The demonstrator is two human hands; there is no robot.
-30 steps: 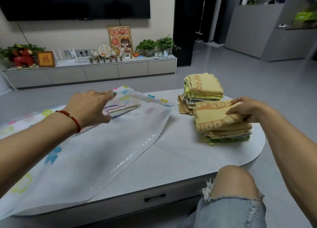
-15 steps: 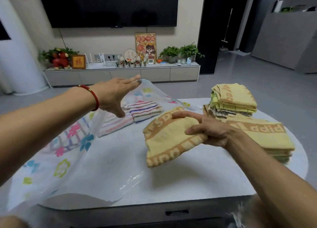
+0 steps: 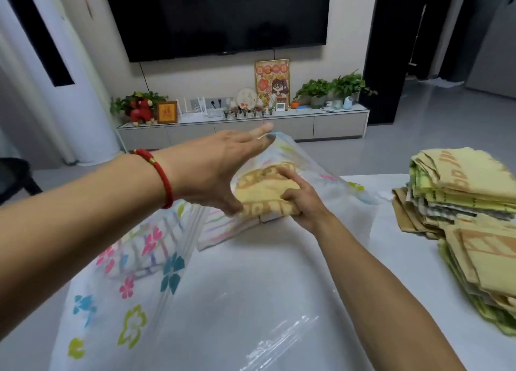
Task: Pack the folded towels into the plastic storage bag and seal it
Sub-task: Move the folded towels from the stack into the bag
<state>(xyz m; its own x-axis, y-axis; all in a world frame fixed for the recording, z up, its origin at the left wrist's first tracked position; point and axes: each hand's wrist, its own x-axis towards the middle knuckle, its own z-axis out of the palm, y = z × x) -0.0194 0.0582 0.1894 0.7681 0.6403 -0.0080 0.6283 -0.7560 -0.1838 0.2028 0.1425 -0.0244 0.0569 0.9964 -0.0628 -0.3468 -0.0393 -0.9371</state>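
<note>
A clear plastic storage bag (image 3: pixel 223 309) printed with coloured flowers lies across the table. My left hand (image 3: pixel 217 166) lifts its upper flap at the mouth, fingers stretched out under the plastic. My right hand (image 3: pixel 304 200) grips a folded yellow towel (image 3: pixel 265 189) with tan lettering and has it inside the bag's opening, on top of striped white towels (image 3: pixel 223 225) lying in the bag. Two stacks of folded yellow and green towels (image 3: pixel 463 192) sit at the table's right side.
The white table (image 3: pixel 405 259) has a rounded right edge. Beyond it a low TV cabinet (image 3: pixel 243 127) with plants and ornaments stands against the wall under a large dark screen. Grey floor lies between table and cabinet.
My right hand has carried the yellow towel leftward from the table's middle into the bag's mouth. My left hand has raised the bag's flap higher.
</note>
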